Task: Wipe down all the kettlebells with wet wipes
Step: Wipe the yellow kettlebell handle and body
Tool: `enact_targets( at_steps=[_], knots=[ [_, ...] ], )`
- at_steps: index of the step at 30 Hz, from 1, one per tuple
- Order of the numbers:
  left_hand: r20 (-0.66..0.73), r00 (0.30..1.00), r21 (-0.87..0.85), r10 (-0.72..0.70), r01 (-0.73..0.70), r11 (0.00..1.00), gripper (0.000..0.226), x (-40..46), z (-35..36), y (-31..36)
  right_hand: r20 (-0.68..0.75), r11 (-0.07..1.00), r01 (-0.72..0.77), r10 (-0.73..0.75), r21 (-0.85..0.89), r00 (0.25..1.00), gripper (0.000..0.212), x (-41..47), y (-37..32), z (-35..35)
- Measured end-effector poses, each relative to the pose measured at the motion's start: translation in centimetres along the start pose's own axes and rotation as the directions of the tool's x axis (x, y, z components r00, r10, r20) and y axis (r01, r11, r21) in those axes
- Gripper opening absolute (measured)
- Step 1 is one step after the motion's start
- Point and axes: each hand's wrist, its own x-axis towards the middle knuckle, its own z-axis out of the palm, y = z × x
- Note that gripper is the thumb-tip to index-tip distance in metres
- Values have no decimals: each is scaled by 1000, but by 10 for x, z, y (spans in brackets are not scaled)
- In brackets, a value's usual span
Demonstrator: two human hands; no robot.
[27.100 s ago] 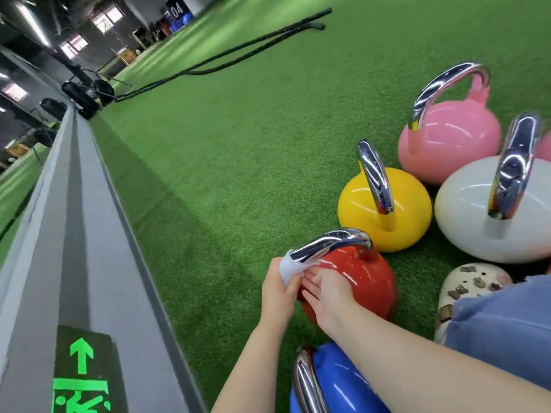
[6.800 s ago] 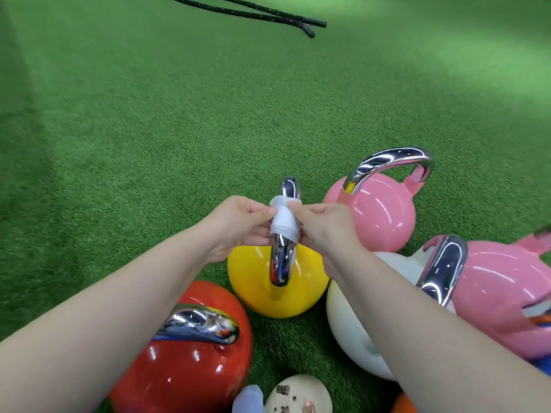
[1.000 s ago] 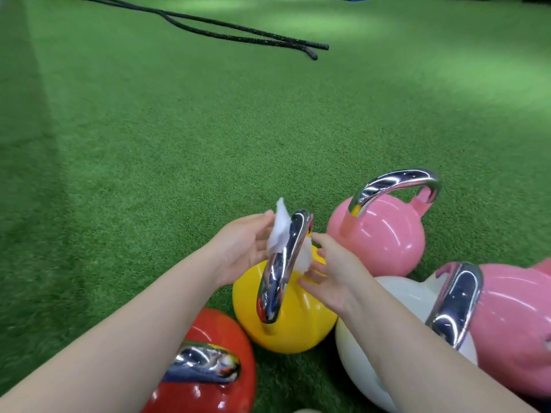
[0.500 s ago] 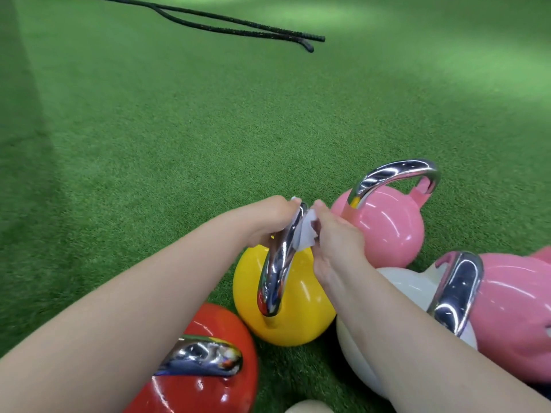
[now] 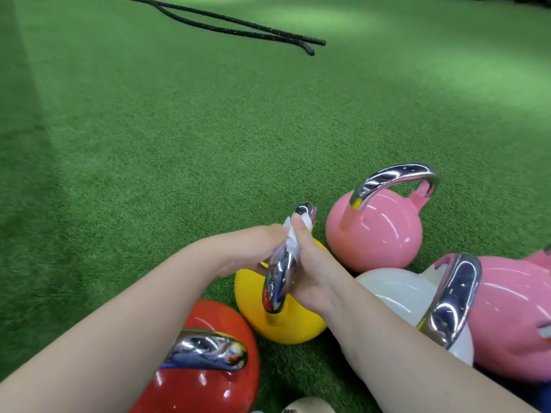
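Yellow kettlebell (image 5: 277,323) stands on green turf (image 5: 179,144), between red kettlebell (image 5: 202,383) and white kettlebell (image 5: 399,293). Left hand (image 5: 253,248) and right hand (image 5: 313,263): each grip clenched on white wet wipe (image 5: 290,238), wrapped around its chrome handle (image 5: 278,281).

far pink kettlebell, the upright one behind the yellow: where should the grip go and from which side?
Take the pink kettlebell by the top bar of its chrome handle, coming down from above. It stands upright on the turf with the arch open and free, and the glossy round body offers no hold. The far and left sides look clear; the white kettlebell crowds its near side.
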Motion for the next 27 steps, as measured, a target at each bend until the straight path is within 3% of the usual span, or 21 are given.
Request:
enact_targets(
  at_steps=[2,4,6,9,11,13,14,16,18,20,23,25,27],
  knots=[
    [-38,997,141,60,-54,989,37,-8,-3,-3,23,999,-11,12,-33,1000,51,0,2,2],
    [-197,965,323,173,-102,941,34,-5,-9,-7,-18,998,18,-19,-65,1000,42,1,-2,7],
    [-335,903,361,268,-140,922,29,1,-13,-11,-90,995,4,-14,-102,996,32,1,-13,16],
    [-399,877,94,268,-251,963,11,0,-17,-11,-116,976,-94,72,-197,991,31,0,-34,24],
    [-373,895,-133,244,-311,941,10,-5,-21,-8,-124,960,-152,125,-234,984,34,0,-46,26],
    [-413,886,-233,210,-325,917,12,-6,-29,-8,-145,958,-185,156,-218,977,33,0,-54,26],
    [-468,862,-162,196,-302,940,11,-5,-34,-11,-153,961,-186,156,-204,976,31,-1,-54,25],
    [-540,812,183,221,-143,973,11,0,-43,-21,-131,977,-148,129,-151,983,29,-1,-51,21],
    [-485,850,385,206,-4,923,19,6,-46,-31,-98,992,-104,97,-76,991,28,-1,-42,20],
    [-426,891,418,156,41,908,26,11,-47,-37,-82,996,-75,70,-55,994,26,-4,-32,19],
    [-418,894,464,160,59,884,30,14,-49,-40,-95,985,40,-57,-171,994,20,-17,-5,18],
    [-417,894,478,167,59,877,31,14,-49,-40,-118,867,216,-297,-449,947,20,-24,29,12],
    [-408,898,481,163,60,875,30,14,-47,-40,-95,747,354,-484,-563,870,24,-26,58,10]
  ],
)
